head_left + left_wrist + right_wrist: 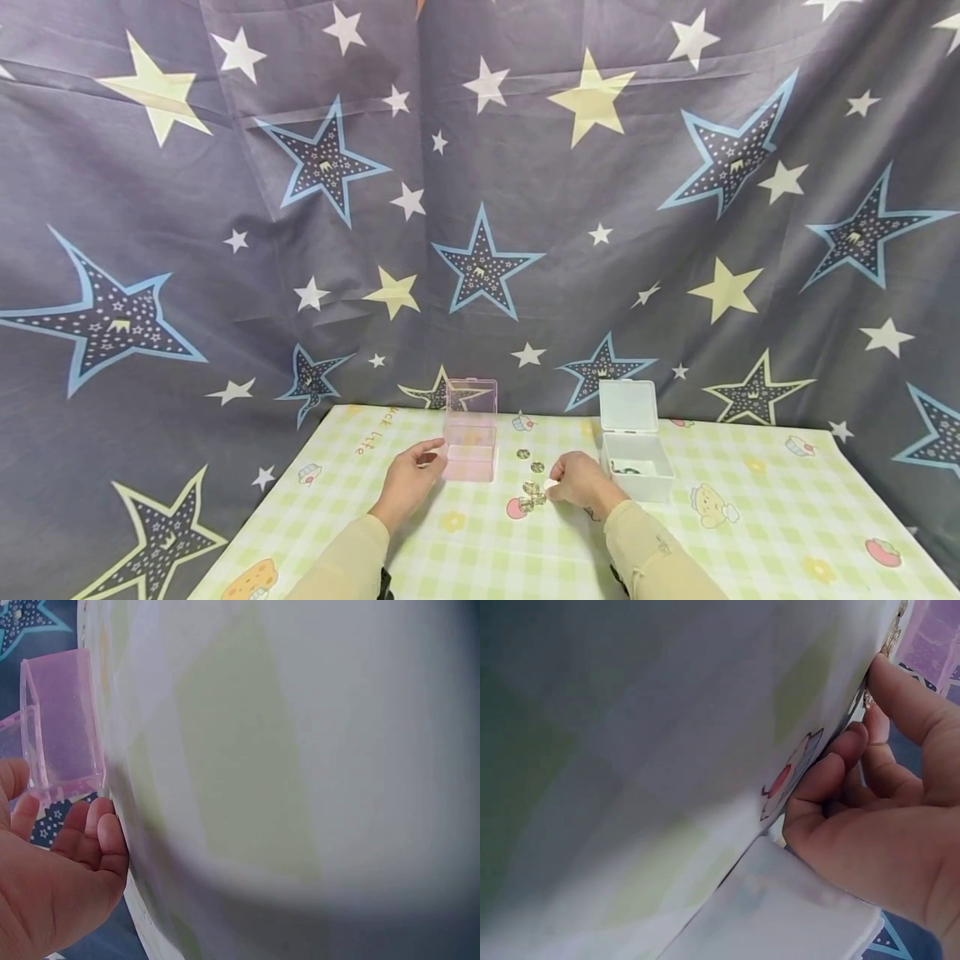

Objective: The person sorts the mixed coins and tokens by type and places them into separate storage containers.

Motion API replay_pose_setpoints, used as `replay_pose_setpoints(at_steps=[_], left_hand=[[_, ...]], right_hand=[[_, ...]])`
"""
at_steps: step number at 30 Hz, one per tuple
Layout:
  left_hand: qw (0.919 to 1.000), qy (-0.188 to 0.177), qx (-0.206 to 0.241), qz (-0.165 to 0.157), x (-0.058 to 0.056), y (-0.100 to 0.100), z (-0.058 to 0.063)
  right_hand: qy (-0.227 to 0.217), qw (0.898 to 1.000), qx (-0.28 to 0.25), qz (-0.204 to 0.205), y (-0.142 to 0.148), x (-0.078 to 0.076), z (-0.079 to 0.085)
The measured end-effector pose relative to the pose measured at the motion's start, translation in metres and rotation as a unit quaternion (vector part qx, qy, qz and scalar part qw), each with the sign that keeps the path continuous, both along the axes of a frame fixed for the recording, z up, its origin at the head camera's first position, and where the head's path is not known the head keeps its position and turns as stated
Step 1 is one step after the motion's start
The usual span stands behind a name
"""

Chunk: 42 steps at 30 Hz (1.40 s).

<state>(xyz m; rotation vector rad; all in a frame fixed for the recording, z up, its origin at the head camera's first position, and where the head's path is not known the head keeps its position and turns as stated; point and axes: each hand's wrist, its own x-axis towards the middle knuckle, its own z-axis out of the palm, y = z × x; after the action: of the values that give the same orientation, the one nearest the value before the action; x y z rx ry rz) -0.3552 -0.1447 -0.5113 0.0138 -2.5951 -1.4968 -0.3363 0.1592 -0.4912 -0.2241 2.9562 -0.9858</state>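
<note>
A clear pink box [470,471] stands on the table with its lid raised at the back. My left hand [411,479] is at its left side, fingers loosely bent and fingertips close to or touching the wall; in the left wrist view the hand [64,877] appears beside the pink box [64,724]. Several gold-coloured coins [531,487] lie on the cloth between the boxes. Beside the nearest coins is my right hand [581,479], its fingers bent down to the cloth. In the right wrist view a gold-coloured coin [868,697] shows between thumb and forefinger; whether they pinch it is unclear.
A white box [648,487] with its lid [628,406] raised stands just right of my right hand, with small dark pieces inside. A green-and-white checked cloth [757,542] with printed pictures covers the table. Behind it hangs a dark star-patterned curtain [525,183].
</note>
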Motion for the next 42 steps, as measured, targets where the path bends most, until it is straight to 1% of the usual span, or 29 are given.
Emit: replay_pose_setpoints(at_steps=[3, 5, 9, 12, 17, 24, 27, 30, 38, 42], left_hand=[[1.0, 0.0, -0.001, 0.002, -0.0002, -0.0002, -0.0008], [1.0, 0.0, -0.001, 0.003, -0.0005, -0.0007, -0.0016], [1.0, 0.007, -0.002, -0.001, -0.0012, -0.0011, -0.0023], [1.0, 0.009, -0.003, -0.001, -0.0011, -0.0006, -0.0018], [0.9999, 0.011, -0.006, 0.002, -0.0016, -0.0004, -0.0038], [0.9999, 0.013, -0.004, 0.003, -0.0036, -0.0013, -0.0056], [0.9999, 0.014, -0.006, 0.001, -0.0045, -0.0019, -0.0076], [1.0, 0.008, -0.001, 0.005, -0.0048, -0.0025, -0.0089], [0.9999, 0.01, 0.01, 0.0, -0.0049, -0.0055, -0.0059], [0.9998, 0.001, 0.02, -0.002, -0.0049, -0.0052, -0.0045]], right_hand=[[0.005, 1.0, -0.026, -0.002, 0.0013, 0.0012, -0.0007], [-0.001, 0.999, -0.051, -0.005, 0.0019, 0.0018, -0.0014], [-0.021, 0.994, -0.108, -0.012, 0.0027, 0.0011, -0.0035], [-0.02, 0.99, -0.14, -0.001, 0.0044, 0.0011, -0.0041], [-0.016, 0.99, -0.142, 0.013, 0.0052, 0.0017, -0.0046], [-0.047, 0.989, -0.141, -0.005, 0.005, -0.0004, -0.0062], [-0.053, 0.989, -0.138, -0.008, 0.0044, -0.001, -0.0063], [-0.059, 0.989, -0.138, -0.009, 0.0035, -0.0016, -0.0055], [-0.069, 0.985, -0.155, -0.008, 0.0043, -0.0019, -0.0055], [-0.075, 0.979, -0.189, -0.005, 0.0083, -0.0035, -0.0065]])
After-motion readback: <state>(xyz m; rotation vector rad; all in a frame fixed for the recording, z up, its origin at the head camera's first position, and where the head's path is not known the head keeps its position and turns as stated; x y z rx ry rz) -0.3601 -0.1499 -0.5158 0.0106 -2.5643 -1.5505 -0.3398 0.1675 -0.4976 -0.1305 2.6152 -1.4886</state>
